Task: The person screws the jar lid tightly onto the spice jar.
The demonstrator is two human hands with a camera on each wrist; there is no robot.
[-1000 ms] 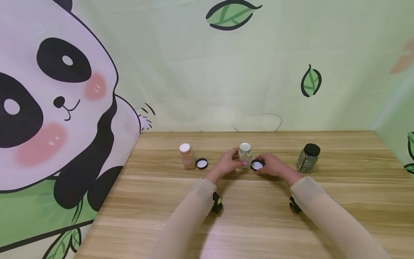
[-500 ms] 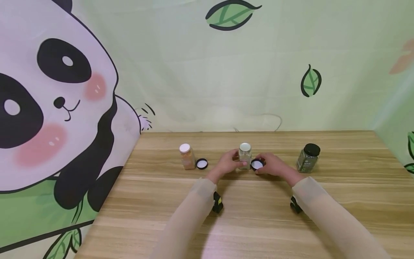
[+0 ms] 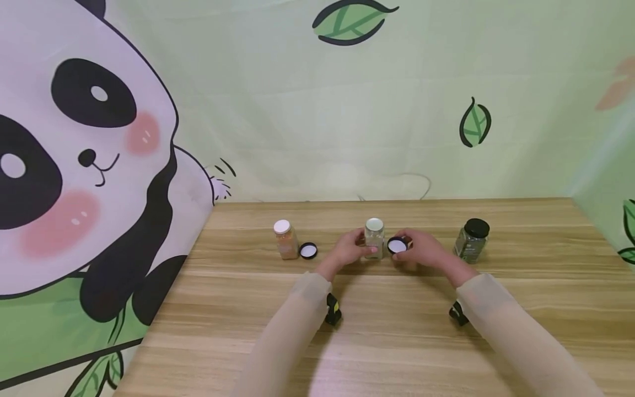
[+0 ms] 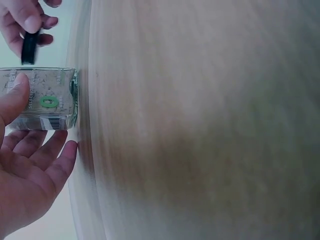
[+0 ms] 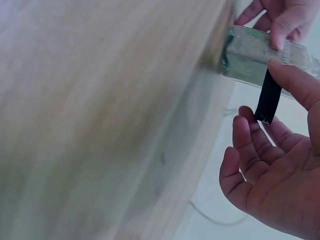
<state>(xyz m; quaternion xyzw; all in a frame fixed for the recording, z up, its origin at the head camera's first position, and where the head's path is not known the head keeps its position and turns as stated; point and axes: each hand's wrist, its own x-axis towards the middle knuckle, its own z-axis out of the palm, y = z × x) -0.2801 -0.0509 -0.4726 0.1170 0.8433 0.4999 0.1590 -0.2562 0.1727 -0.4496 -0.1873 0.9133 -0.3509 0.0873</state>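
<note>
Pale green backdrop (image 3: 278,110), printed with a panda (image 3: 119,149) and leaves (image 3: 349,23), is seen behind a wood-grain table (image 3: 377,342). An upright glass jar (image 3: 374,238) is held mid-table by the left hand (image 3: 349,250), half-curled around it. Just right of the jar, a black-rimmed lid (image 3: 397,246) is pinched between thumb and fingers of the right hand (image 3: 426,250) — its white inside visible. Farther left, an orange-toned jar (image 3: 287,243) is placed beside a second lid (image 3: 308,251); farther right, a black-capped jar (image 3: 471,243) is seen upright.
</note>
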